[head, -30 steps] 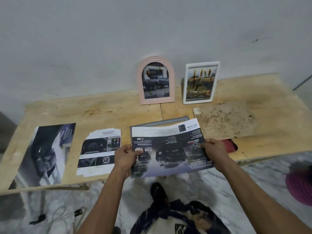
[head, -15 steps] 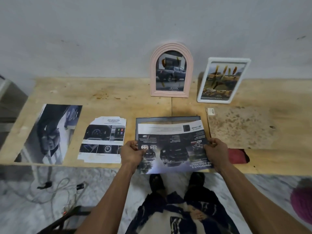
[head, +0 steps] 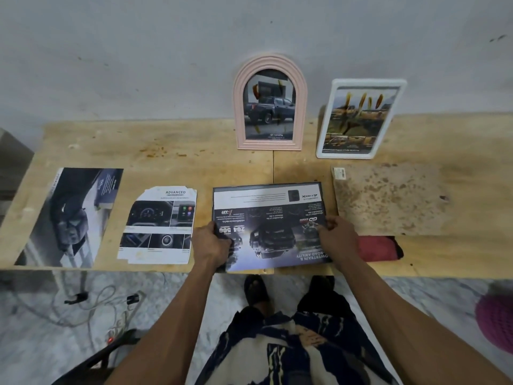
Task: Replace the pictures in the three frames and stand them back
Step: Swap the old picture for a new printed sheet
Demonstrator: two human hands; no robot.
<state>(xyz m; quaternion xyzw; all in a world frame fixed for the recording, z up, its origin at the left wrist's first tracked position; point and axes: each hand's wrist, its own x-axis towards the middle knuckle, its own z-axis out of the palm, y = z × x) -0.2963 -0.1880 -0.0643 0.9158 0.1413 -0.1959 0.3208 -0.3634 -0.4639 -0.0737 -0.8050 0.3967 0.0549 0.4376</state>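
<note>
A dark car brochure page [head: 273,229] lies upside down inside a dark flat frame [head: 266,186] on the wooden table [head: 180,162]. My left hand [head: 212,244] pinches the page's left edge, and my right hand [head: 337,234] pinches its right edge. At the back, against the wall, a pink arched frame [head: 269,102] with a truck picture stands upright. Beside it leans a white rectangular frame [head: 359,119] holding a yellowish picture.
A trimmed dashboard print [head: 159,225] and a larger dark car print [head: 73,216] lie at the left. A mottled brown backing board [head: 388,200] lies at the right, over a red cloth [head: 377,247]. Cables [head: 97,304] lie on the marble floor; a magenta round thing [head: 497,320] sits at right.
The page has gone from hanging over the table's front edge to lying flat and lined up within the dark frame. My view has also shifted closer and more downward.
</note>
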